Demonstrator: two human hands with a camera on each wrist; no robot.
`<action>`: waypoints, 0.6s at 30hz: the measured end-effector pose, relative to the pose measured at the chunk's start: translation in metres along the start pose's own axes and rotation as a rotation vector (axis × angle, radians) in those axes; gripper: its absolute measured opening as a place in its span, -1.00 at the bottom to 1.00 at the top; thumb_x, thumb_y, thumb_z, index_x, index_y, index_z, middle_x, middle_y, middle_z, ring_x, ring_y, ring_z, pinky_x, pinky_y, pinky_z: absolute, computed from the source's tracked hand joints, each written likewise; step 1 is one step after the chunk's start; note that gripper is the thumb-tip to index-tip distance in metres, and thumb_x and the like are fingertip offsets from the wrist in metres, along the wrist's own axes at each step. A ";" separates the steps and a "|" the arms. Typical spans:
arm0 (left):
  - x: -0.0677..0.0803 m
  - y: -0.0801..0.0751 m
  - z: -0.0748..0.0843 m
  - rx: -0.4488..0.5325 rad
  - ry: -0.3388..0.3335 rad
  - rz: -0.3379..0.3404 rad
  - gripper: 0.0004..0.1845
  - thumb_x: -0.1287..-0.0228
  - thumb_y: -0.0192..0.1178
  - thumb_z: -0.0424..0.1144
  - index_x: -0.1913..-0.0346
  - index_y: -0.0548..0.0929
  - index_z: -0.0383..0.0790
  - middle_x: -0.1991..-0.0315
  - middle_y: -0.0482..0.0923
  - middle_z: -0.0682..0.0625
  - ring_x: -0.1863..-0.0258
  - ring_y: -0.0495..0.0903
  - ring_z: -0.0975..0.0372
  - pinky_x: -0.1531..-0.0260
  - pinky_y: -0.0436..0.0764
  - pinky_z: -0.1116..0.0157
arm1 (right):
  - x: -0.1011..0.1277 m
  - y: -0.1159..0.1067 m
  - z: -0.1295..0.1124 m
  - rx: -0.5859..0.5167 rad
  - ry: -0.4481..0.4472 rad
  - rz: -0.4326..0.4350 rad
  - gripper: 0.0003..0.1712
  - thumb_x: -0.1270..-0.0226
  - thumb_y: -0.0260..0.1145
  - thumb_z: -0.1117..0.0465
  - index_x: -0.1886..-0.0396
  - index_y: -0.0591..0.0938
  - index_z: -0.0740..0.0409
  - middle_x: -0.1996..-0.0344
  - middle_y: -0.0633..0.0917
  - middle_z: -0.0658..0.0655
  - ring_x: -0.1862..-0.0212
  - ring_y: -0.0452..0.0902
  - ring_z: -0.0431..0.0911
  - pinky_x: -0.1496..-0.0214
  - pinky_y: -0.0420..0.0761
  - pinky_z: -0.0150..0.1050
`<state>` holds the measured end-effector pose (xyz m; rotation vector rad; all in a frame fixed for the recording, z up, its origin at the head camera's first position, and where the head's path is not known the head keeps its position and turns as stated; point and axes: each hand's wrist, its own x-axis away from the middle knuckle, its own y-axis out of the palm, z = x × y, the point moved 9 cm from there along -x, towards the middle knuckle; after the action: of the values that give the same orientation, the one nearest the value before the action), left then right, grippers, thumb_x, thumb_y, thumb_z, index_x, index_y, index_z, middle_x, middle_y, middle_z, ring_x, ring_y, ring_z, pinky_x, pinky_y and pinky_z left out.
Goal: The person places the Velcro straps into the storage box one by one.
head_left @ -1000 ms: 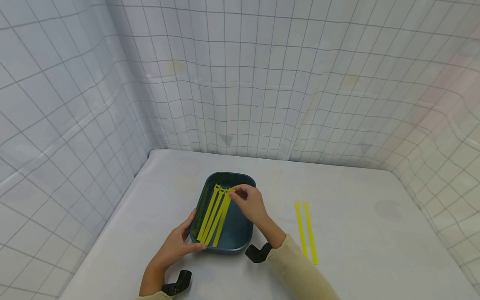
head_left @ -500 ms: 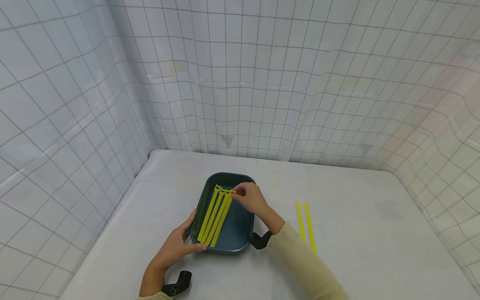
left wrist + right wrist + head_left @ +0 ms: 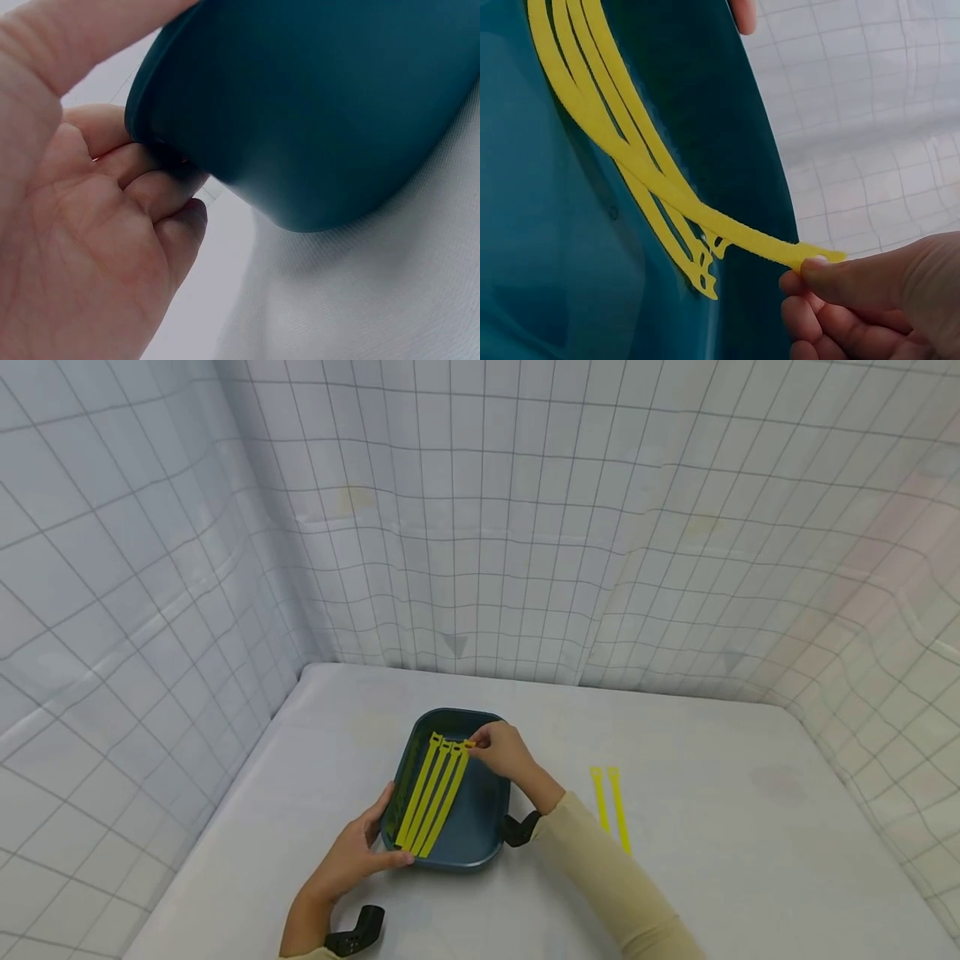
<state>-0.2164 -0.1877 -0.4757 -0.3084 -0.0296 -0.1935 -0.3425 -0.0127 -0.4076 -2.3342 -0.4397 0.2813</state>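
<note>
A dark teal tray [image 3: 480, 814] with raised walls sits on the white table. My left hand [image 3: 358, 852] grips its near left corner, thumb along the near rim and fingers at the left side. In the left wrist view, the fingers curl under the tray's rim [image 3: 136, 124]. My right hand [image 3: 510, 753] is over the far right of the tray, pinching the slotted-head end of a yellow strap cable tie [image 3: 750, 238] between thumb and finger. That tie's tail rests inside the tray. Several matching yellow ties [image 3: 417, 793] lie side by side there, heads away from me.
Two more yellow ties [image 3: 618, 806] lie on the table right of the tray, their near ends hidden by my right sleeve [image 3: 607, 877]. White gridded curtains [image 3: 480, 560] enclose the table [image 3: 750, 827] at the back and sides.
My right hand has shifted slightly right, drawing the pinched tie's head away from the others; its tail now lies closer beside them. My left hand keeps its hold on the tray.
</note>
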 end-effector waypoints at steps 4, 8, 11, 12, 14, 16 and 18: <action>-0.001 -0.001 -0.001 0.004 0.001 0.009 0.11 0.12 0.47 -0.23 -0.45 -0.05 -0.18 -0.42 -0.10 -0.09 -0.36 -0.03 0.05 -0.26 0.05 0.06 | -0.006 0.002 0.003 0.000 0.027 -0.016 -0.88 -0.16 0.31 0.35 0.32 0.68 0.31 0.47 0.63 0.06 0.42 0.51 -0.15 0.41 0.55 -0.36; -0.001 -0.002 0.002 0.013 0.020 0.007 0.10 0.11 0.46 -0.25 -0.44 -0.06 -0.21 -0.42 -0.11 -0.11 -0.35 -0.03 0.04 -0.26 0.05 0.06 | -0.012 0.004 0.006 0.009 0.046 -0.018 -0.88 -0.15 0.33 0.35 0.32 0.69 0.31 0.47 0.62 0.05 0.43 0.49 -0.16 0.41 0.54 -0.37; 0.000 -0.001 0.003 0.019 0.026 -0.003 0.10 0.09 0.45 -0.26 -0.44 -0.06 -0.22 -0.42 -0.11 -0.11 -0.36 -0.03 0.03 -0.26 0.05 0.06 | -0.014 0.005 0.007 0.019 0.040 -0.018 -0.88 -0.13 0.33 0.36 0.33 0.69 0.32 0.48 0.63 0.06 0.44 0.50 -0.16 0.42 0.54 -0.36; 0.000 0.000 0.003 0.022 0.026 -0.004 0.09 0.09 0.45 -0.26 -0.44 -0.06 -0.22 -0.42 -0.11 -0.12 -0.36 -0.03 0.03 -0.26 0.05 0.06 | -0.014 0.006 0.007 0.024 0.037 -0.017 -0.88 -0.13 0.34 0.36 0.33 0.69 0.32 0.48 0.63 0.06 0.44 0.50 -0.16 0.43 0.54 -0.36; 0.001 0.000 0.003 0.026 0.027 -0.008 0.09 0.09 0.45 -0.27 -0.44 -0.06 -0.21 -0.42 -0.11 -0.11 -0.36 -0.04 0.03 -0.26 0.06 0.06 | -0.014 0.007 0.007 0.030 0.031 -0.014 -0.89 -0.12 0.34 0.36 0.34 0.69 0.33 0.49 0.63 0.07 0.45 0.50 -0.15 0.44 0.54 -0.36; 0.001 0.000 0.004 0.030 0.025 -0.006 0.09 0.09 0.45 -0.28 -0.44 -0.06 -0.21 -0.42 -0.11 -0.11 -0.36 -0.04 0.04 -0.26 0.05 0.06 | -0.014 0.007 0.007 0.046 0.029 -0.006 -0.89 -0.13 0.33 0.36 0.35 0.69 0.33 0.49 0.63 0.07 0.45 0.50 -0.15 0.43 0.54 -0.35; 0.001 0.000 0.004 0.030 0.027 -0.001 0.10 0.10 0.45 -0.28 -0.44 -0.06 -0.21 -0.42 -0.11 -0.10 -0.36 -0.04 0.04 -0.26 0.05 0.07 | -0.016 0.008 0.007 0.069 0.028 0.005 -0.89 -0.14 0.32 0.35 0.35 0.69 0.32 0.48 0.63 0.08 0.45 0.50 -0.15 0.42 0.54 -0.35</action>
<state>-0.2156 -0.1868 -0.4718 -0.2757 -0.0057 -0.1984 -0.3571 -0.0198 -0.4166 -2.2696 -0.4040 0.2620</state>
